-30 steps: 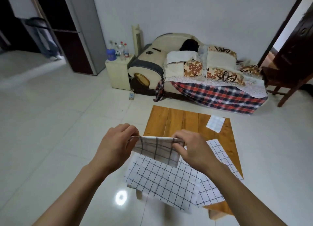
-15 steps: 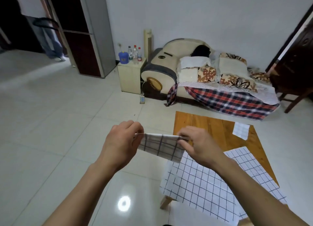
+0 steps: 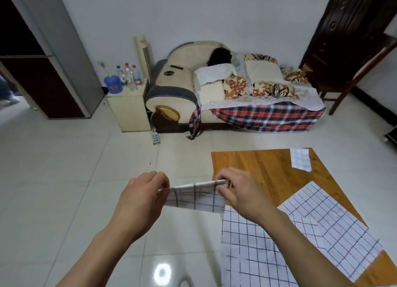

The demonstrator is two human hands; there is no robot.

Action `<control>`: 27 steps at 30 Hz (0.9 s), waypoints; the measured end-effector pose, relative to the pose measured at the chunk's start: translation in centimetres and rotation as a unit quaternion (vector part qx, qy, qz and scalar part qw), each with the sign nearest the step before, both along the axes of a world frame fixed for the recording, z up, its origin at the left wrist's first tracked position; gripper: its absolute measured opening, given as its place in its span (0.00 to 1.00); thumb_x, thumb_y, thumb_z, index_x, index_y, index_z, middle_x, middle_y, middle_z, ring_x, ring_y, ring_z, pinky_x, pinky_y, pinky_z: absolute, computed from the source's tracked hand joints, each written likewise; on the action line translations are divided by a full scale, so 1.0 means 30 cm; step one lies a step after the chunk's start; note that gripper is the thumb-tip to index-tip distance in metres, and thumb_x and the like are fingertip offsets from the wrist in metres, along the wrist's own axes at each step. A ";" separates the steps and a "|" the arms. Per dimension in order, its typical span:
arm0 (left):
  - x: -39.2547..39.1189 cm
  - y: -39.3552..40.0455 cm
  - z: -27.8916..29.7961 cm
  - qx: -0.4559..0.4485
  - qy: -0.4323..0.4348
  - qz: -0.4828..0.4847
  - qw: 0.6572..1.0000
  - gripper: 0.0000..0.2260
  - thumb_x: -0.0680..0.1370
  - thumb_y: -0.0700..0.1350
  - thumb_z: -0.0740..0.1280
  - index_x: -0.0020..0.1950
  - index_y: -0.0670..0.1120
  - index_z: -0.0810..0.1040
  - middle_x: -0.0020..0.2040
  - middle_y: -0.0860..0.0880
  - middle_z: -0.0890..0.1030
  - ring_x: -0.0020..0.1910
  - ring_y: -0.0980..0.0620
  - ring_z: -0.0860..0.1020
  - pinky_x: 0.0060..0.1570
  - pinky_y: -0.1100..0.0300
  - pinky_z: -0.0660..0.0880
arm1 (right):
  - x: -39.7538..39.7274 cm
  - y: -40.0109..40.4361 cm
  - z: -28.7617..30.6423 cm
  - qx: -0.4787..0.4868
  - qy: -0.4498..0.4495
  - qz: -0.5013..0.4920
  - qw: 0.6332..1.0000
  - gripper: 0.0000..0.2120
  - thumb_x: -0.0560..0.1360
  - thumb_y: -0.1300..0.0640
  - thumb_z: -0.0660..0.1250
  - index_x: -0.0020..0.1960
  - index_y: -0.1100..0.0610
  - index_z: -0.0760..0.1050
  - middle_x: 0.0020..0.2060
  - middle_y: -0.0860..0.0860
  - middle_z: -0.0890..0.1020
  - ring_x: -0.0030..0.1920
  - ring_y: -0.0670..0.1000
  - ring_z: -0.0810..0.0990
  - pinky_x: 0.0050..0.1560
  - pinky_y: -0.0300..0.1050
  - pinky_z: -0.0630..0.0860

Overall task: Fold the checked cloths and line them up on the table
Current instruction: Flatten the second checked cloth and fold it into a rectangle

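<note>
While no writing is legible, left hand [image 3: 142,197] and right hand [image 3: 243,193] pinch the folded checked cloth [image 3: 195,197] over open floor [image 3: 64,179] beside the table [image 3: 262,168].

Thin matt woven checked cloth [image 3: 196,197], smooth varnished wood table [image 3: 257,166], glossy tiled floor [image 3: 75,179]

Both hands [image 3: 193,198] pinch a folded checked cloth [image 3: 196,197] beside the wooden table [image 3: 264,168].

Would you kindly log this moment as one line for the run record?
left hand: pinches folded cloth | right hand: pinches same cloth | cloth: in air, left of table | on table: one folded, two flat
</note>
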State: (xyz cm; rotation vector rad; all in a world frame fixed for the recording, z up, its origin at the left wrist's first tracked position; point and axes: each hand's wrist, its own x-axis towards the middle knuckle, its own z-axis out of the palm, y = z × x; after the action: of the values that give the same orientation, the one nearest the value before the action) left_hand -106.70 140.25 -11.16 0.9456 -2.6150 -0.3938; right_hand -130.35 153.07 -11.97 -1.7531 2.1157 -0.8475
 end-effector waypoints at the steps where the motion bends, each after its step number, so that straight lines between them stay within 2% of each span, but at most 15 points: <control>1: -0.014 -0.057 0.007 -0.004 -0.011 -0.007 1.000 0.05 0.79 0.49 0.66 0.46 0.56 0.71 0.41 0.60 0.74 0.41 0.54 0.72 0.39 0.56 0.73 | -0.008 -0.052 -0.006 0.002 -0.008 -0.003 1.000 0.05 0.76 0.57 0.67 0.45 0.48 0.73 0.41 0.41 0.75 0.43 0.44 0.74 0.41 0.42 0.72; 5: -0.074 -0.283 0.034 -0.011 -0.019 -0.034 0.999 0.06 0.78 0.47 0.67 0.46 0.55 0.71 0.40 0.59 0.74 0.40 0.53 0.72 0.38 0.57 0.71 | -0.037 -0.236 -0.001 -0.002 -0.019 -0.035 0.999 0.06 0.76 0.55 0.68 0.44 0.47 0.72 0.41 0.42 0.76 0.43 0.44 0.74 0.42 0.49 0.75; 10: -0.201 -0.545 0.002 -0.003 -0.025 -0.080 0.997 0.07 0.76 0.46 0.69 0.46 0.55 0.73 0.40 0.57 0.74 0.40 0.53 0.73 0.39 0.55 0.72 | -0.091 -0.395 0.019 0.004 -0.013 -0.103 0.995 0.06 0.76 0.55 0.68 0.44 0.47 0.72 0.40 0.42 0.76 0.43 0.43 0.74 0.42 0.48 0.74; 15: -0.427 -0.792 -0.075 0.015 -0.003 -0.175 0.984 0.07 0.76 0.46 0.68 0.44 0.56 0.71 0.39 0.57 0.73 0.40 0.53 0.72 0.40 0.53 0.73 | -0.176 -0.512 -0.014 0.040 0.001 -0.204 0.978 0.06 0.77 0.54 0.67 0.44 0.45 0.72 0.41 0.41 0.76 0.43 0.42 0.74 0.41 0.44 0.75; 20: -0.654 -0.976 -0.113 0.043 0.002 -0.293 0.955 0.10 0.75 0.43 0.68 0.42 0.56 0.71 0.39 0.57 0.74 0.41 0.54 0.72 0.40 0.53 0.73 | -0.197 -0.582 -0.042 0.058 -0.010 -0.341 0.938 0.04 0.78 0.54 0.64 0.45 0.48 0.73 0.40 0.43 0.76 0.41 0.43 0.73 0.40 0.39 0.71; 24: -0.846 -1.057 -0.091 0.048 0.008 -0.387 0.921 0.09 0.75 0.43 0.68 0.42 0.56 0.70 0.38 0.57 0.73 0.40 0.54 0.72 0.39 0.52 0.73 | -0.216 -0.604 -0.025 0.034 -0.023 -0.440 0.897 0.05 0.78 0.54 0.64 0.42 0.49 0.73 0.38 0.45 0.77 0.39 0.45 0.75 0.39 0.49 0.77; 27: -1.007 -1.056 -0.075 0.068 0.014 -0.432 0.899 0.09 0.76 0.45 0.67 0.41 0.56 0.70 0.37 0.58 0.73 0.38 0.55 0.73 0.37 0.56 0.72 | -0.249 -0.587 -0.013 0.011 -0.025 -0.510 0.860 0.06 0.78 0.55 0.64 0.43 0.50 0.74 0.38 0.44 0.78 0.39 0.44 0.75 0.38 0.46 0.76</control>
State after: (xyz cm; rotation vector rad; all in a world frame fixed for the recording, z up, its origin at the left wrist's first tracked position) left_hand -136.90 108.58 -13.42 -0.2657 -2.8635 -0.7860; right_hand -137.81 135.47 -12.35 -0.4402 2.9564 -1.0290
